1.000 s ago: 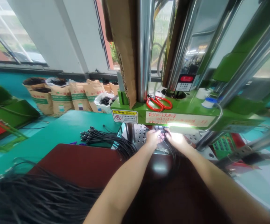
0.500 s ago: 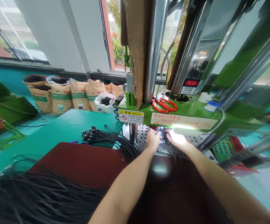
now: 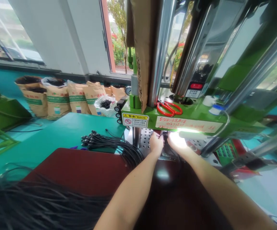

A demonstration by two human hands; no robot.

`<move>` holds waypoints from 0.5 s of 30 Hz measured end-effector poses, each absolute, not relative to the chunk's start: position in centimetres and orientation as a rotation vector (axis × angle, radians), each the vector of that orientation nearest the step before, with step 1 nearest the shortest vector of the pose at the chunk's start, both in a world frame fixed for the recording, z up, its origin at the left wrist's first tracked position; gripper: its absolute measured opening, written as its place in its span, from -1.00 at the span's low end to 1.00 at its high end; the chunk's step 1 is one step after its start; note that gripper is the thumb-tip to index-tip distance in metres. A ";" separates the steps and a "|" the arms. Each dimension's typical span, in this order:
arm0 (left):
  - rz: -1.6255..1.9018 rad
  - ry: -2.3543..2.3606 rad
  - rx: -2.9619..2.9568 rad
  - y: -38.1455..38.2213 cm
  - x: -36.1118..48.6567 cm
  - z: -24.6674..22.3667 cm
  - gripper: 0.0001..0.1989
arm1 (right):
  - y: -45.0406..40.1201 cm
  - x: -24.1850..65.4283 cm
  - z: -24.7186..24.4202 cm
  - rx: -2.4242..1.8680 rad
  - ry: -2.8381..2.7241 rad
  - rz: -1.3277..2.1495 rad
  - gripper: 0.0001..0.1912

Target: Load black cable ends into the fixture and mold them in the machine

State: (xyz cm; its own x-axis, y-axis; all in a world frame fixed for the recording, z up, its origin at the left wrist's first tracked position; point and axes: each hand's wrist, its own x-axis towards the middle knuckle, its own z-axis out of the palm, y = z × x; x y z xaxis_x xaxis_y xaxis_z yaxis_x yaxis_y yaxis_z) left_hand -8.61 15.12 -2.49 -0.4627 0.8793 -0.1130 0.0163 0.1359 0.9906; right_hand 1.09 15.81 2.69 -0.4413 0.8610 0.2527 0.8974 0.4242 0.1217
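Both hands reach in under the green press head (image 3: 196, 119), above a perforated metal plate (image 3: 146, 138). My left hand (image 3: 156, 143) has its fingers bent at a small dark part whose shape I cannot make out. Close on its right, my right hand (image 3: 176, 140) is washed out by a bright lamp, and its fingertips are hard to see. Thin black cables run down from between the hands. A bundle of black cables (image 3: 114, 143) with dark end pieces lies to the left, partly on the green table and partly by the plate.
Red-handled scissors (image 3: 169, 109) lie on the press head. A blurred heap of black cables (image 3: 44, 204) covers the near left of the brown board (image 3: 80, 169). Chrome columns (image 3: 161, 54) rise around the work spot. Paper sacks (image 3: 58, 100) stand beyond the green table (image 3: 64, 131).
My right hand has moved slightly left, closer to my left hand, and its fingers show less clearly. The cables between the hands have shifted. The view has turned slightly.
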 end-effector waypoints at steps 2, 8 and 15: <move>1.425 1.658 0.894 15.1 -8.6 -2.5 -0.92 | 16.0 1.1 2.7 -1.598 -2.523 -0.383 -0.68; 1.414 1.670 0.925 15.3 -8.6 -2.4 -0.93 | 16.9 1.3 3.0 -1.618 -2.529 -0.360 -0.73; 1.411 1.764 0.995 15.4 -8.7 -2.7 -0.92 | 17.2 0.6 2.0 -1.733 -2.445 -0.217 -0.75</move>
